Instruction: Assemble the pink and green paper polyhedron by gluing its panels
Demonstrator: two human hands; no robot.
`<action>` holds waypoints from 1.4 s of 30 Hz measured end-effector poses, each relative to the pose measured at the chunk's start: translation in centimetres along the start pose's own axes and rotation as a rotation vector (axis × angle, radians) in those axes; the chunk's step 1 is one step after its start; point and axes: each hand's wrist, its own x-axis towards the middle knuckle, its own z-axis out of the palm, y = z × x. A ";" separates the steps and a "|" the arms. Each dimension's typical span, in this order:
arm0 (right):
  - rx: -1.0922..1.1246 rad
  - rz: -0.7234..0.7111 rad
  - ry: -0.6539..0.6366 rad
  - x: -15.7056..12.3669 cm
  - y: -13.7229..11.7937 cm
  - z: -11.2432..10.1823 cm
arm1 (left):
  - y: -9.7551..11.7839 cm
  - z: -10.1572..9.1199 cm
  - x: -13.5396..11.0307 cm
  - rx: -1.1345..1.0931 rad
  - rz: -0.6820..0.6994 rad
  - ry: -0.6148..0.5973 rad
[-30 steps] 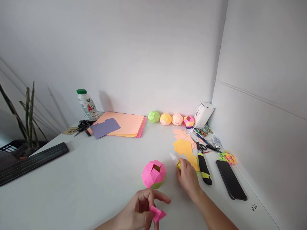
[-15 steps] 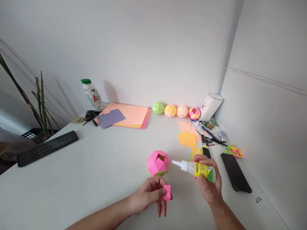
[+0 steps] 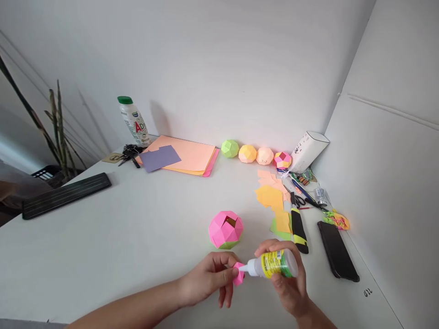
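Note:
Between thumb and fingers, my left hand [image 3: 209, 278] pinches a small folded pink paper piece [image 3: 239, 277]. My right hand [image 3: 291, 288] is closed around a glue bottle [image 3: 274, 264] with a yellow and green label, tipped sideways. Its white nozzle points left and its tip is at the pink piece; whether glue is coming out I cannot tell. Just beyond my hands a faceted paper ball [image 3: 224, 230], pink above and green below, rests on the table with an opening in its upper right side.
Paper scraps [image 3: 270, 198], a utility knife [image 3: 299, 230], scissors [image 3: 299, 200] and a phone [image 3: 338, 250] lie to the right. Several paper balls [image 3: 247, 154] line the wall beside a white box [image 3: 310, 151]. Coloured sheets [image 3: 192, 153] and a bottle [image 3: 135, 123] stand back left.
My right hand has brought the glue bottle left and down, so its nozzle now reaches the pink paper piece. My left hand keeps its pinch. The camera view has shifted slightly.

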 end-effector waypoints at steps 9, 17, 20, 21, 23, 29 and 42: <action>-0.028 -0.065 0.021 0.1 -0.3 0.1 | 0.2 -0.2 -0.3 0.022 -0.032 -0.002; -0.070 -0.086 0.052 0.0 -0.3 0.2 | 0.4 -0.1 -0.4 0.035 -0.031 -0.001; -0.079 -0.093 0.056 0.1 -0.3 0.2 | 0.4 -0.2 -0.3 0.045 -0.032 -0.008; -0.081 -0.091 0.058 0.1 -0.3 0.2 | 0.3 -0.2 -0.3 0.047 -0.033 -0.009; -0.087 -0.091 0.062 0.2 -0.4 0.2 | 0.3 -0.2 -0.2 0.050 -0.034 -0.011; -0.104 -0.094 0.055 0.2 -0.4 0.1 | 0.2 -0.2 -0.3 0.053 -0.023 -0.005; -0.118 -0.118 0.038 -0.1 -0.2 0.1 | 0.3 -0.1 -0.3 0.046 -0.044 -0.001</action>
